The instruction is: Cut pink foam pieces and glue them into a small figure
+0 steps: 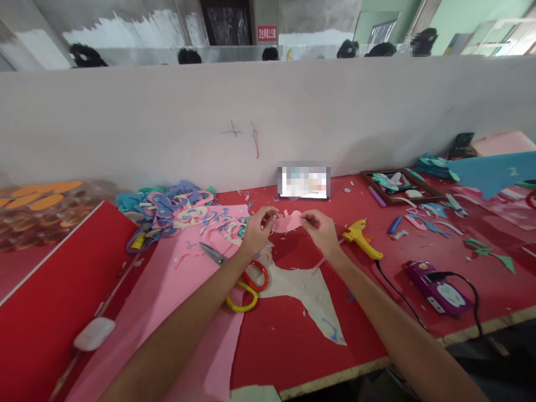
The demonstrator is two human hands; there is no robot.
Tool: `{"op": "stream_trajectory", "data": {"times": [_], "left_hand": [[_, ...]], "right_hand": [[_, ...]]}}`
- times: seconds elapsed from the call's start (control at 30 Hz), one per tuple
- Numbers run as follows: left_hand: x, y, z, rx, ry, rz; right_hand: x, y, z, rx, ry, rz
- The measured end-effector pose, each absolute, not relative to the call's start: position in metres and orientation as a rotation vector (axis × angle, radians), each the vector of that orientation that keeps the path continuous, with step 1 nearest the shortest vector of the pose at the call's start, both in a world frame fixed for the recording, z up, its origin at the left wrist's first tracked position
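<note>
A small cut piece of pink foam sheet (288, 223) is stretched between my two hands, a little above the red tabletop. My left hand (260, 226) pinches its left end. At the right end, the fingers of my right hand (319, 226) are closed on the same piece. Scissors (248, 279) with one red and one yellow handle lie under my left forearm, blades pointing away to the left. Beneath my hands is a cream offcut (293, 282) with a curved edge. A yellow glue gun (362, 239) rests to the right of my right hand.
A large pink sheet (180, 296) covers the left side, with a heap of blue, pink and green cutouts (176, 204). A phone (304, 181) leans on the partition. A purple power box (438, 289), a brown frame (400, 195) and a white case (94, 333) also lie here.
</note>
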State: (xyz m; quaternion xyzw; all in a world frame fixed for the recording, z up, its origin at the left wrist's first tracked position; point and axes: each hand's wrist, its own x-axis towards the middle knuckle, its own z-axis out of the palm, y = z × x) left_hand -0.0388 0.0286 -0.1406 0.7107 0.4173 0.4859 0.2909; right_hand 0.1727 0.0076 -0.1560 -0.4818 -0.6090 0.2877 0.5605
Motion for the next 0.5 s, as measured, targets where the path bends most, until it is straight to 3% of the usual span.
{"op": "stream_trajectory", "data": {"times": [0.5], "left_hand": [[-0.0408,0.0255,-0.1368,1.836,1.120,1.424]], "right_hand": [[0.1758,0.0108,-0.1616,-1.194,-1.380,0.671]]}}
